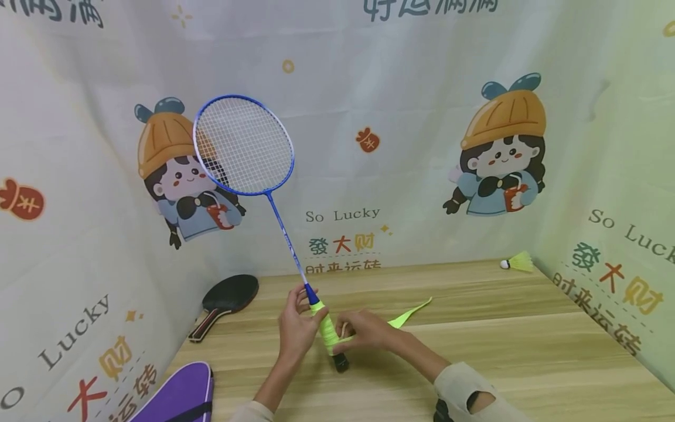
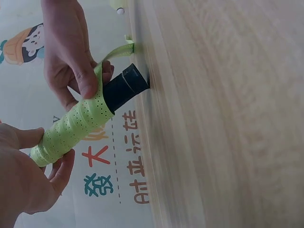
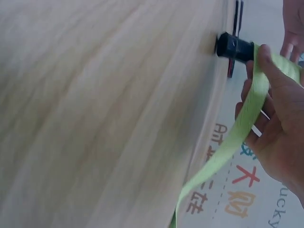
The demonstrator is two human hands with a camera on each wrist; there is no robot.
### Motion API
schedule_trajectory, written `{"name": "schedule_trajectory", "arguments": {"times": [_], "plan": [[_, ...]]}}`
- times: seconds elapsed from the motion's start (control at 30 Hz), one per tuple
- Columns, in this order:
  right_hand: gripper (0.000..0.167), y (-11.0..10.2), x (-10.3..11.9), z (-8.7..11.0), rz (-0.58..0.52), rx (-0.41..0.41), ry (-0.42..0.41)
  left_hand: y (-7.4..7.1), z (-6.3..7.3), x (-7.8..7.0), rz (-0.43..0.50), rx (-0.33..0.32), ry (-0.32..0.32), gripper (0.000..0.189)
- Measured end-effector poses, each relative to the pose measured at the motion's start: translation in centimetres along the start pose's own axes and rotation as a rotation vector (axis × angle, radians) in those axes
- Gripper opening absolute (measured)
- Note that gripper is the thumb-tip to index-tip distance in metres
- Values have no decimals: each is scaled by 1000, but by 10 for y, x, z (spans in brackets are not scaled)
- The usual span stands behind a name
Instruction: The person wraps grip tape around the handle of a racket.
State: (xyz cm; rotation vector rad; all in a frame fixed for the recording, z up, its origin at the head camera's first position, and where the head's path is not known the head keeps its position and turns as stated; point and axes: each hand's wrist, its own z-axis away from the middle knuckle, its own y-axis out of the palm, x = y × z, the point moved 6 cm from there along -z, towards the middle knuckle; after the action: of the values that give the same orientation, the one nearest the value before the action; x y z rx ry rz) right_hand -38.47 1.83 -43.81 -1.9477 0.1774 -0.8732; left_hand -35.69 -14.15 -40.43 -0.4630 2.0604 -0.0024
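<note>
A blue and white badminton racket (image 1: 287, 237) stands tilted, its strung head up and to the left. Perforated yellow-green grip tape (image 2: 76, 123) is wound round most of its handle. The black butt end (image 2: 124, 87) shows bare below the wraps, at the tabletop. My left hand (image 1: 297, 328) grips the upper part of the wrapped handle between thumb and fingers. Lower on the handle, my right hand (image 1: 371, 329) pinches the tape against it near the last turn. From there a loose strip of tape (image 3: 232, 142) runs down to the table.
A black table tennis bat (image 1: 230, 293) lies at the back left of the wooden table (image 1: 527, 351). Nearer on the left is a purple case (image 1: 179, 390) with a black strap. A yellow shuttlecock (image 1: 519, 262) lies at the back right. Printed cloth surrounds the table.
</note>
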Motion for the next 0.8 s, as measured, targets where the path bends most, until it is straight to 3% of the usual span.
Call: {"name": "schedule_trajectory", "arguments": {"times": [0.23,0.57,0.8], "plan": [[14,-11,0,10,-101,83,-45,-3,-2,-4,32,25,28,62],[12,-9,-2,10,-93,55,-85,-7,-3,1,82,102,-24,62],[16,-4,-2,4,-102,62,-58,-11,0,2,118,142,-44,72]]}}
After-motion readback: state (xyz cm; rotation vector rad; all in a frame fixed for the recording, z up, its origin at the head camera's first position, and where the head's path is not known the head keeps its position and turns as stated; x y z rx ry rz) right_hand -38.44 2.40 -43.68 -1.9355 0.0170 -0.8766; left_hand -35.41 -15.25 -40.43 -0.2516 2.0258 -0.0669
